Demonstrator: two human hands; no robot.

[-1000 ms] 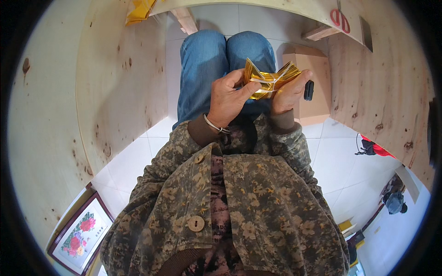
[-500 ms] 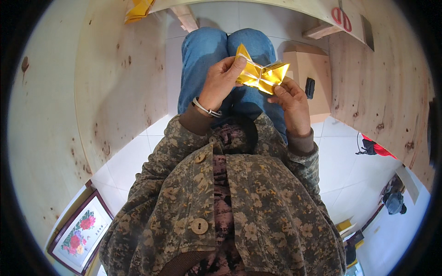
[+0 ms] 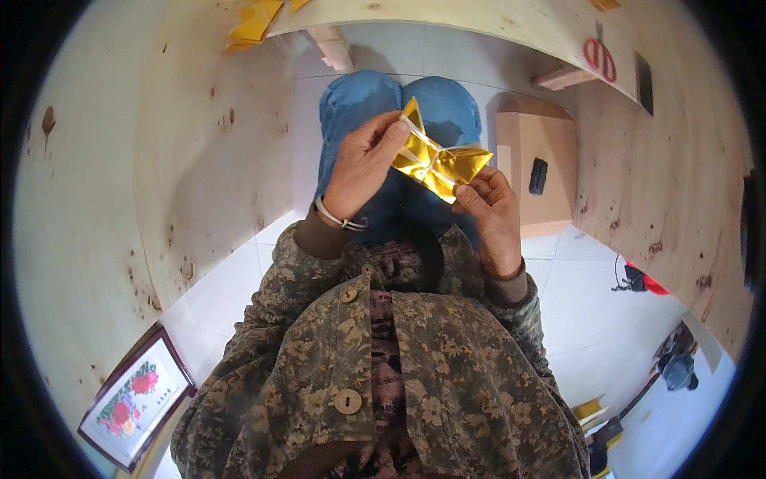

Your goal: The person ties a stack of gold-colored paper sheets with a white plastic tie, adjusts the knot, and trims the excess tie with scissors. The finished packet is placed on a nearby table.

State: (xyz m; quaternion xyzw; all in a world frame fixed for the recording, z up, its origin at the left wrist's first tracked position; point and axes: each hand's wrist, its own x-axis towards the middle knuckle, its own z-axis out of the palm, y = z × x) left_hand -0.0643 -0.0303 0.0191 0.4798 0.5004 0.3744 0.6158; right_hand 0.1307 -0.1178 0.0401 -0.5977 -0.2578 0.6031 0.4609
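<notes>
Above my lap I hold a folded piece of shiny gold foil paper, pointed at its ends and tied about the middle with thin white string. My left hand pinches its left end between thumb and fingers, close to the upright point. The lower right side is gripped by my right hand, thumb on the near face. The string crosses near the middle of the foil. Part of the foil's underside and some of my fingertips are hidden.
Wooden boards surround me left, ahead and right. Red-handled scissors lie on the far right board, gold paper pieces at the far left. A cardboard box with a small black object stands right of my knees.
Both hands and the gold foil paper sit lower and slightly further left in the picture. The foil has tilted, its right end lower. The whole view has shifted a little.
</notes>
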